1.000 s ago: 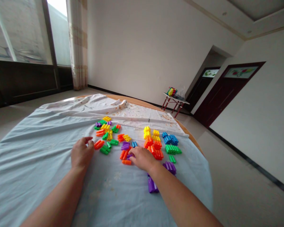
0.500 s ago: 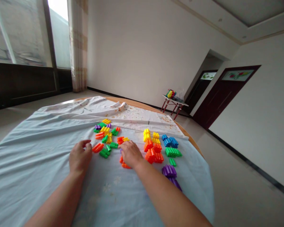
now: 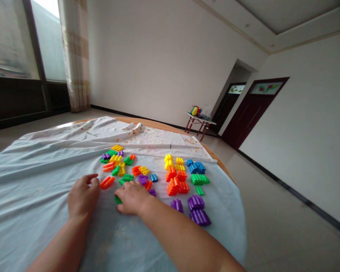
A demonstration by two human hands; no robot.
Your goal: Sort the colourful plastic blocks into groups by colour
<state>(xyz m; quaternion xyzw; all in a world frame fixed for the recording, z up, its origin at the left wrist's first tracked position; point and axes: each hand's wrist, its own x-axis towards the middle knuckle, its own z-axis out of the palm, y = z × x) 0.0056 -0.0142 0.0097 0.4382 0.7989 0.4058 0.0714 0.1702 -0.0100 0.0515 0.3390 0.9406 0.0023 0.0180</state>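
Colourful ribbed plastic building blocks lie on the cloth-covered table. My right hand (image 3: 132, 197) reaches across the middle, its fingers and thumb closed round a green block (image 3: 118, 200) that is mostly hidden. Just beyond those fingers is another green block (image 3: 127, 178). My left hand (image 3: 83, 194) rests at the left with loosely curled fingers apart and nothing visible in them. Closest to its fingertips is an orange block (image 3: 107, 183). A mixed pile with yellow blocks (image 3: 115, 159) lies farther back. Beside my right hand are purple (image 3: 143, 179) and small blue (image 3: 154, 177) blocks.
Sorted by colour at the right are yellow (image 3: 168, 161), orange (image 3: 173, 186), blue (image 3: 198, 167), green (image 3: 200, 179) and purple blocks (image 3: 200, 217). The pale blue cloth (image 3: 39, 181) is wrinkled. A small side table (image 3: 201, 120) stands beyond the round table's edge.
My right hand has moved left and nearer, from the orange and purple blocks to the green one. More purple blocks and a small blue one are now uncovered. The view has shifted right.
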